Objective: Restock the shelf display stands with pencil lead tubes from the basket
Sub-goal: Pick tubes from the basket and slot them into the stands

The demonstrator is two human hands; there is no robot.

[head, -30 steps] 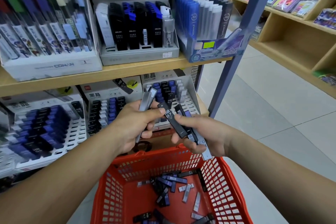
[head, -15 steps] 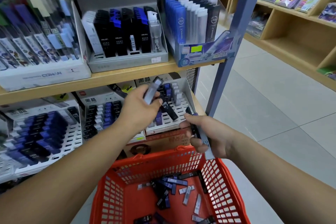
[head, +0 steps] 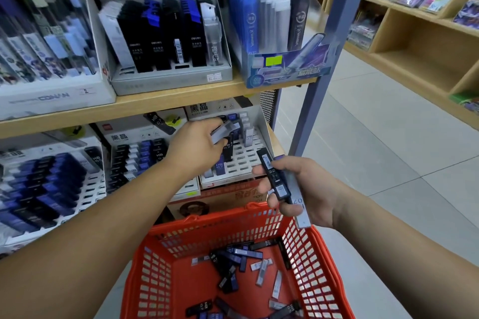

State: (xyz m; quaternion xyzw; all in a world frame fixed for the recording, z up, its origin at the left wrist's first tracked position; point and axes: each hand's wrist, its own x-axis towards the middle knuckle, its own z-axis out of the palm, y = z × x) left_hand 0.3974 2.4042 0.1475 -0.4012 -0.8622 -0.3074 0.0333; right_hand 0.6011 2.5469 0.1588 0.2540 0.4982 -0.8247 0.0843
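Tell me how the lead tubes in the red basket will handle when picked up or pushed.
Probably stiff: the tubes lie straight though piled crosswise. Likely light: the right hand pinches several at once. Flat-sided by the look, so they should slide on the basket floor rather than roll.

Left hand (head: 197,149) carried grey tube (head: 223,130) from right hand's (head: 300,189) black tubes (head: 270,176) up to white stand (head: 247,163).

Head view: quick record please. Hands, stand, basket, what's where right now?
left hand: pinches a grey tube over the display stand on the lower shelf
right hand: grips a bunch of tubes, black and grey, above the basket far rim
display stand: many front slots bare
basket: red, loose tubes lie on its floor
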